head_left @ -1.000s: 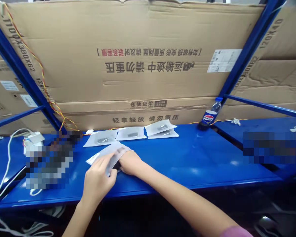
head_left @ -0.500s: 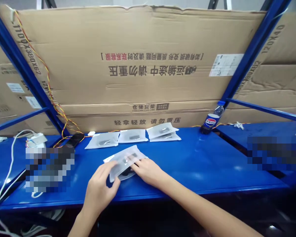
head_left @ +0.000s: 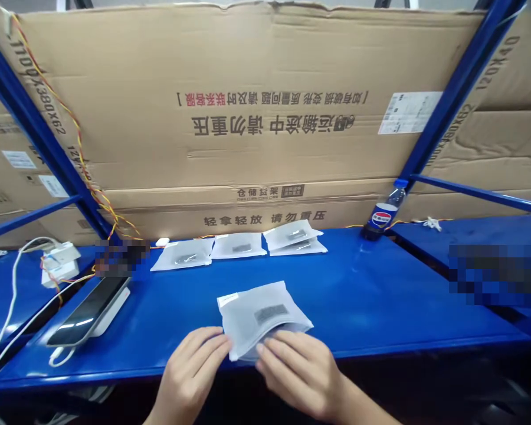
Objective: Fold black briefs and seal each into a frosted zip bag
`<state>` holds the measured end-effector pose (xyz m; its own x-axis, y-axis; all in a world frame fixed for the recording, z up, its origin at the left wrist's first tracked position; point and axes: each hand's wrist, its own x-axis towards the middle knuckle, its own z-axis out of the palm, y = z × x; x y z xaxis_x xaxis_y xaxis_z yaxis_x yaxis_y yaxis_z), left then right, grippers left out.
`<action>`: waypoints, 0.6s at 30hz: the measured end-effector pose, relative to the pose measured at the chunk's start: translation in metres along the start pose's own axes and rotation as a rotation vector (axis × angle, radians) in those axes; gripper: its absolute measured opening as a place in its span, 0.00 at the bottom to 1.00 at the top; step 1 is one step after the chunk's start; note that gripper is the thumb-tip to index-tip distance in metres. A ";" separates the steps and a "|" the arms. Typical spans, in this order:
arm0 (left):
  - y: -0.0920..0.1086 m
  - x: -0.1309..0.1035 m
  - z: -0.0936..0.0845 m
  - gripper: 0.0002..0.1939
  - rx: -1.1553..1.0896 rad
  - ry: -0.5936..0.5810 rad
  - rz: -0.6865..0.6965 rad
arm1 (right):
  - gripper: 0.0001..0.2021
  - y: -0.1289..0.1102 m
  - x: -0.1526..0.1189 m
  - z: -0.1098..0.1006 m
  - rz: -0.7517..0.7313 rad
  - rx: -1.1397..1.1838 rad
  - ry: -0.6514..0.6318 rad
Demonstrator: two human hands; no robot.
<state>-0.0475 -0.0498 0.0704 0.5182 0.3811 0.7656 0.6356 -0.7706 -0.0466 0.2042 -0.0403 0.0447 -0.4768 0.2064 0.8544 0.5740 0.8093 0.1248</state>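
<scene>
A frosted plastic pouch [head_left: 243,316] lies near the front edge of the blue shelf, its near side gaping and a dark printed patch on its face. My left hand [head_left: 194,366] pinches the pouch's left front corner, fingers together. At the open front edge, my right hand [head_left: 296,369] has its fingers closed on the pouch, thumb hidden. What is inside the pouch cannot be made out. Behind it, more frosted pouches [head_left: 225,242] lie in a row along the cardboard.
A cola bottle [head_left: 383,215] leans at the back right against a blue post. On the left are a phone [head_left: 88,313], a white adapter [head_left: 59,265] and cables [head_left: 15,295]. Cardboard [head_left: 265,153] backs the blue shelf [head_left: 358,301].
The pouch has moved right and toward me and now lies flatter. My right hand has drawn back from over it to its front edge. My left hand has closed on its corner.
</scene>
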 end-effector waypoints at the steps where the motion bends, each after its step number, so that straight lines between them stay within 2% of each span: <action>1: 0.004 0.004 0.003 0.12 -0.032 0.022 -0.022 | 0.09 -0.005 0.001 0.000 0.007 0.010 0.015; 5: 0.018 0.015 0.015 0.11 -0.105 0.099 -0.060 | 0.11 -0.014 0.013 0.005 0.020 0.052 0.039; 8: 0.020 0.013 0.011 0.13 -0.079 0.063 -0.067 | 0.13 -0.006 0.018 0.004 -0.018 0.069 0.051; 11: 0.013 0.003 -0.002 0.14 -0.035 0.013 -0.105 | 0.11 0.016 0.009 -0.007 -0.034 0.021 0.041; 14: 0.004 -0.009 -0.011 0.12 -0.031 0.033 -0.189 | 0.10 0.045 -0.010 -0.021 -0.042 -0.060 0.008; 18: -0.005 -0.017 -0.006 0.09 -0.089 0.080 -0.321 | 0.12 0.071 -0.024 -0.033 -0.002 -0.133 -0.044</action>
<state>-0.0625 -0.0558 0.0617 0.2515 0.5727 0.7802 0.7048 -0.6608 0.2579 0.2779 -0.0058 0.0495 -0.5046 0.2312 0.8318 0.6549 0.7303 0.1942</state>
